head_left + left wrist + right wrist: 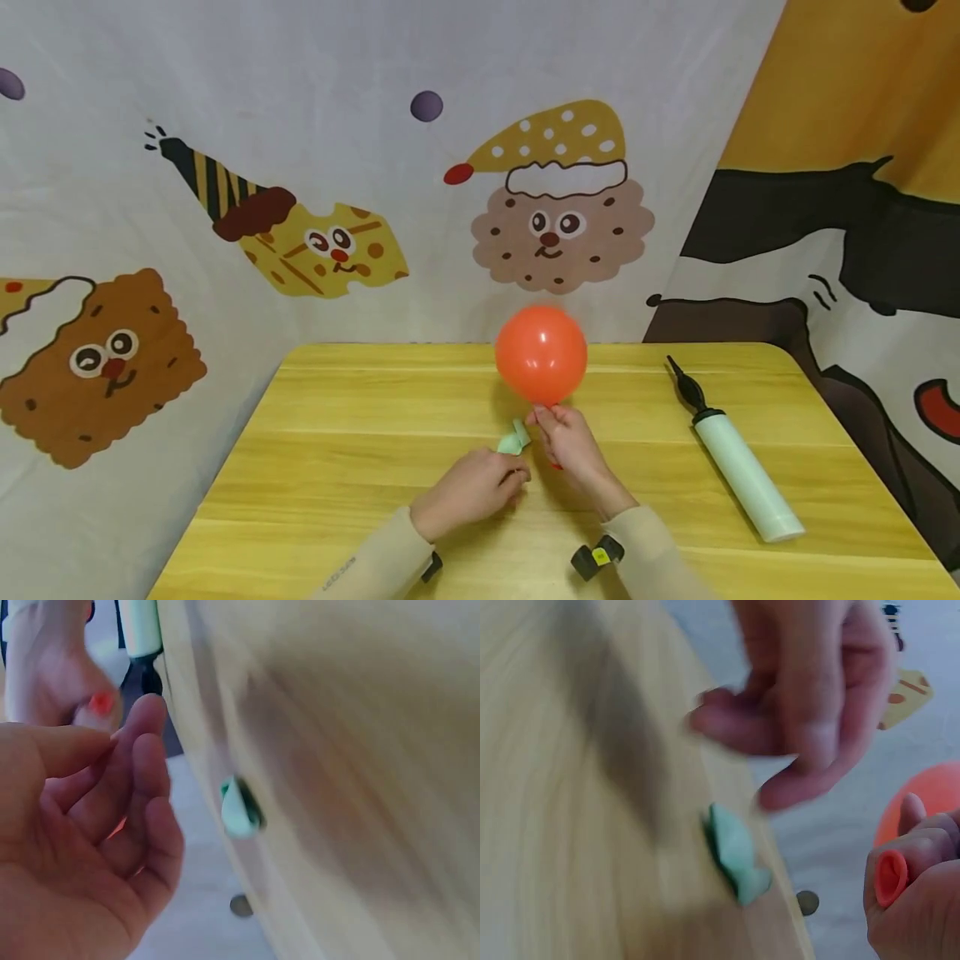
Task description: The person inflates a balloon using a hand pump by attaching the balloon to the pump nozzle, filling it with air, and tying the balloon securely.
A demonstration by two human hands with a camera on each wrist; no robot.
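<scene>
A round orange-red balloon (542,354), blown up, stands above my right hand (573,442), whose thumb and fingers pinch its neck. The rolled mouth of the neck (891,877) sticks out of the grip in the right wrist view. My left hand (472,487) hovers over the table to the left, its fingers loosely bent and holding nothing, apart from the balloon. On the table just beyond the left hand lies a small, limp, folded mint-green piece (513,439), which also shows in the left wrist view as a crumpled scrap (240,810).
A pale green hand pump (750,479) with a black nozzle lies on the right side of the wooden table (337,433). Behind the table hangs a cloth (360,67) printed with cartoon biscuits and cheese. The table's far edge runs close behind the balloon.
</scene>
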